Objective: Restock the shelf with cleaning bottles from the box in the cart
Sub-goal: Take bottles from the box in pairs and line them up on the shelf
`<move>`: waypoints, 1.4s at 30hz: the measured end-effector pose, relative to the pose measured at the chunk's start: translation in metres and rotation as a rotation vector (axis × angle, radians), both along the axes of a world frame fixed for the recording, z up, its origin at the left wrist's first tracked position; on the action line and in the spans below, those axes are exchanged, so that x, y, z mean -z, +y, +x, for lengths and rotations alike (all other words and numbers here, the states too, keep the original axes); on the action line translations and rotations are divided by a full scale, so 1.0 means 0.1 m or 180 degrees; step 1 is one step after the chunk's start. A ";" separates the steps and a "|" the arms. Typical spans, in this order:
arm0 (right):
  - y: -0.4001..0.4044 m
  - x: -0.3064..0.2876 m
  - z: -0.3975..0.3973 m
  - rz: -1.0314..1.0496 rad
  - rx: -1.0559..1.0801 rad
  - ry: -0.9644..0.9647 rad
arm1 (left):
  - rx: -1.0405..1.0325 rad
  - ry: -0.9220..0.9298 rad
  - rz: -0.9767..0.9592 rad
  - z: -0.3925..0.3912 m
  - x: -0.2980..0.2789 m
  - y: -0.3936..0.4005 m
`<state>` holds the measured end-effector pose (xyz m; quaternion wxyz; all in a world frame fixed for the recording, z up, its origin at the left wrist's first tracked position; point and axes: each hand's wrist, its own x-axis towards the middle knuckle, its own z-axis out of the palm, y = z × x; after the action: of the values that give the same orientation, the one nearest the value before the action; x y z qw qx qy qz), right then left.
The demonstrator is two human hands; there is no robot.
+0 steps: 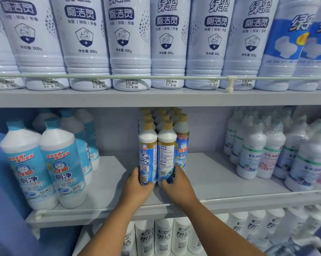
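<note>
Left hand [137, 183] and right hand [174, 183] each grip a gold-capped bottle [147, 156]; judged best: slide both back against the gold-capped rows, upright.

My middle shelf [207, 174] carries gold-capped bottles [163, 145] at centre, teal-capped bottles [45, 163] left, wrapped white bottles [267, 150] right; the shelf above [156, 97] holds tall white bottles [167, 43].

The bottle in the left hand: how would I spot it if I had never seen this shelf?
Find the middle shelf and the cluster of slim, tan-capped bottles at its centre. The bottle is the front left one, gripped low by the left hand. Unlike the bottle beside it, which shows small print, it shows pictures.
</note>
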<state>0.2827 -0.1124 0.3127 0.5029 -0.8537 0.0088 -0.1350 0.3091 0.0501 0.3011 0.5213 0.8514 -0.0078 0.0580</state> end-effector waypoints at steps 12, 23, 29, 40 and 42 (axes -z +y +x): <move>-0.04 0.08 0.05 -0.0094 0.0076 -0.0185 | 0.0050 0.0061 -0.0207 0.03 0.05 0.02; -0.06 0.10 0.06 -0.0092 0.0017 -0.0211 | -0.0050 -0.0079 -0.0223 -0.02 0.01 0.02; -0.03 0.13 0.07 -0.0146 0.0049 -0.0072 | -0.0095 -0.0184 -0.0003 -0.02 -0.02 -0.01; -0.05 0.13 0.10 -0.0027 0.0061 -0.0151 | -0.0103 -0.0136 -0.0113 0.02 0.03 -0.01; -0.06 0.14 0.09 -0.0003 0.0018 -0.0097 | -0.0075 -0.0196 -0.0014 0.01 0.02 -0.01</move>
<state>0.2922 -0.1180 0.2983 0.5022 -0.8518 0.0034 -0.1494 0.3099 0.0488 0.2994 0.5219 0.8481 -0.0136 0.0903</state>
